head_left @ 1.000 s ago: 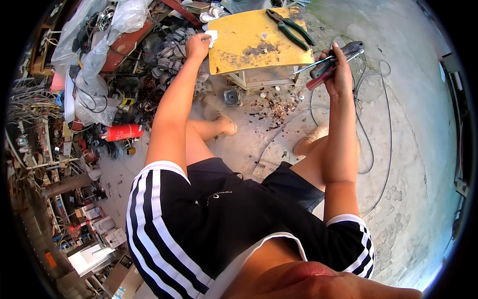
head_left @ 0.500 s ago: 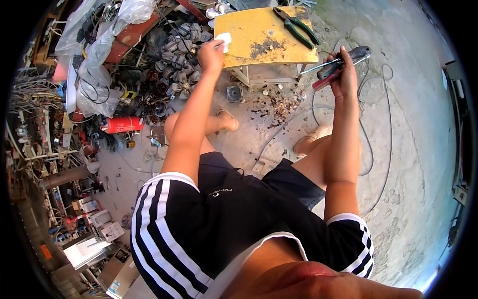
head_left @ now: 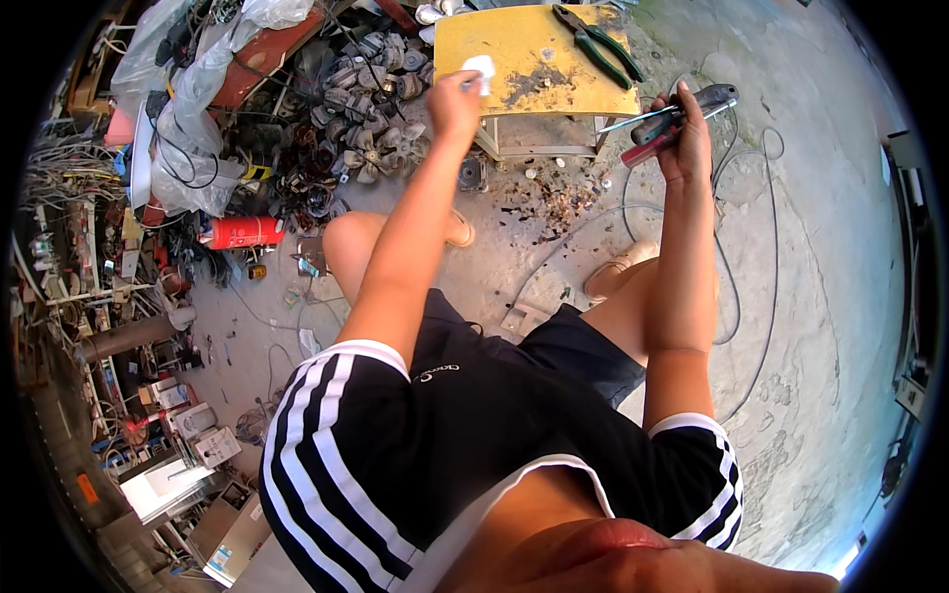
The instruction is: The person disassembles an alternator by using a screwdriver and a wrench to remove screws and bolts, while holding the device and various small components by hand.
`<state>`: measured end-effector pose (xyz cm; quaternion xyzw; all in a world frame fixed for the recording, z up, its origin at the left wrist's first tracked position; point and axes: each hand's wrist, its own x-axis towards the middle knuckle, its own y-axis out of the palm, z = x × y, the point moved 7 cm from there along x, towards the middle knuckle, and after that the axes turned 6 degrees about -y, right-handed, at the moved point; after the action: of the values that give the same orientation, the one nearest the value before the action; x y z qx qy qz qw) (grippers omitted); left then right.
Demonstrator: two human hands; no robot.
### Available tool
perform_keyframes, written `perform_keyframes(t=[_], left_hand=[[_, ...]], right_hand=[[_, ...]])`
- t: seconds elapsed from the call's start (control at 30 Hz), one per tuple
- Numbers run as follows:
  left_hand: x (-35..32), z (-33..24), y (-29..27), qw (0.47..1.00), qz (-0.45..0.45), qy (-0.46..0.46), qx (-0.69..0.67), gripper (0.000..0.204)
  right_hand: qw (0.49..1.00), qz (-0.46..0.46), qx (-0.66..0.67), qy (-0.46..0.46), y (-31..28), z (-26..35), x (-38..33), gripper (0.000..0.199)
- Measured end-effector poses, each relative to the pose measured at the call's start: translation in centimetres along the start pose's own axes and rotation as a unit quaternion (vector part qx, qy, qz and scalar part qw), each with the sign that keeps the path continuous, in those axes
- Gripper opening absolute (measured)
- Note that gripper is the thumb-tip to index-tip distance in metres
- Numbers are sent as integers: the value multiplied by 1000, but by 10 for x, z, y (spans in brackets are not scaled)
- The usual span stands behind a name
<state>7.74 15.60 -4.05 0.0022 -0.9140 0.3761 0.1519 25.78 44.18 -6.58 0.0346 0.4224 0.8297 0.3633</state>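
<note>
Fingertips of the left hand (head_left: pixel 454 104) pinch a small white piece (head_left: pixel 480 67) — paper, cloth or plastic, too blurred to tell — over the near left part of the yellow bench top (head_left: pixel 465 35); whether it touches that surface cannot be made out. The right hand (head_left: pixel 686 138), just beside the right end of the bench top, clasps together a grey-handled tool (head_left: pixel 715 96), likely a screwdriver, a red handle (head_left: pixel 647 151) and a thin shaft (head_left: pixel 628 123) pointing inward. Green-handled pliers (head_left: pixel 585 36) lie near the far right edge, and a dark stain (head_left: pixel 534 85) marks the near middle.

For good control, the left pinch is best kept light and close to one edge of the white piece, wrist level. The right fingers would do well to gather the splayed handles deeper into the palm, lest one slip, with the shaft's tip turned clear of the left hand — and both hands had better pass wide of the pliers, which a knock could tip off
</note>
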Motion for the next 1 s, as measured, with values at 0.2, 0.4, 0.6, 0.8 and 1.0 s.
perform_keyframes(t=[0.2, 0.4, 0.6, 0.8, 1.0], left_hand=[[-14, 46, -30, 995, -7, -31, 91, 16], [-40, -25, 41, 999, 47, 13, 13, 13], [10, 6, 10, 998, -55, 32, 13, 21], [28, 29, 27, 995, -3, -30, 92, 24], [-25, -59, 83, 991, 127, 47, 23, 21]], right_hand=[[1000, 8, -9, 11, 4, -1, -1, 25], [1000, 15, -8, 13, 1, -7, 3, 25], [1000, 20, 12, 5, -2, 0, 4, 24], [1000, 8, 8, 15, -4, -1, 5, 26], [1000, 15, 21, 9, -10, 4, 5, 27]])
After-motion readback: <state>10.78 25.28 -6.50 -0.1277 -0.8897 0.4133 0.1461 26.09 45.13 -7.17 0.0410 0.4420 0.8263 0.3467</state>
